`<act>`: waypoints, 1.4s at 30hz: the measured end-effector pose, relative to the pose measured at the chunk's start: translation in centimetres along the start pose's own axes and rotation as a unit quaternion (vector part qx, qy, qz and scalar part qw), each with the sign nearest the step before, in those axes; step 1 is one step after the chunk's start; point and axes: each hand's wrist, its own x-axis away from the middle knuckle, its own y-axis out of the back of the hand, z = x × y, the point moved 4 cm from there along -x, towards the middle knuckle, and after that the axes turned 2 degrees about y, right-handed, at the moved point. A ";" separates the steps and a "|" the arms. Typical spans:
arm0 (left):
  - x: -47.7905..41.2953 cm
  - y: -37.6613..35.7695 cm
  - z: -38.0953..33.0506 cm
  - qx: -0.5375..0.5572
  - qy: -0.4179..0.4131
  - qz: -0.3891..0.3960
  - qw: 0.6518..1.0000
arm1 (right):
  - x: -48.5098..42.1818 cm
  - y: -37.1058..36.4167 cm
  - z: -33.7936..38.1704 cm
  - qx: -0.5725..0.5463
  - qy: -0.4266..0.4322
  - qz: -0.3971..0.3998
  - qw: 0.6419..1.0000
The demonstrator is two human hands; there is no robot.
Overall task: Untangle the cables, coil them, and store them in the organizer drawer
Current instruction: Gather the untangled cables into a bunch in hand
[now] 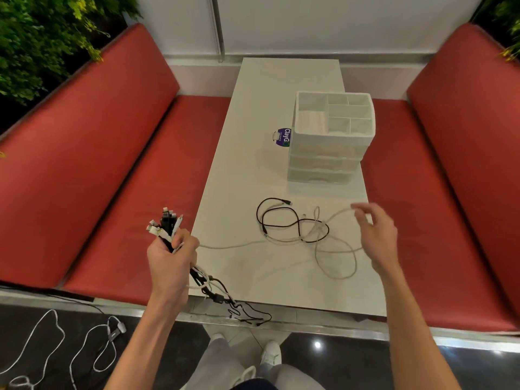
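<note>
Cables lie in a loose tangle on the counter (253, 108) just in front of the organizer (326, 161), which stands toward the right edge with its drawers closed: a black cable (257, 213) looped across a white cable (318, 229). I see my left hand (171, 260) off the near left corner, fist wrapped round a bundle of cables (166, 223) with plugs sticking up and tails drooping over the near edge. My right hand (377, 232) hovers near the right edge, fingertips pinching a raised strand of the white cable, though that part is blurred.
</note>
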 end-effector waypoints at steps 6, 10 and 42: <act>-0.2 -0.2 1.3 -0.049 0.020 -0.045 0.998 | -1.9 6.9 14.1 -0.142 0.123 -0.043 0.981; -0.3 -0.7 2.4 -0.076 0.037 -0.047 0.995 | -1.7 8.7 19.3 -0.144 0.183 -0.020 0.972; -0.9 0.6 5.3 -0.157 0.070 -0.022 0.985 | -1.0 -4.9 -4.7 0.233 -0.113 0.069 0.963</act>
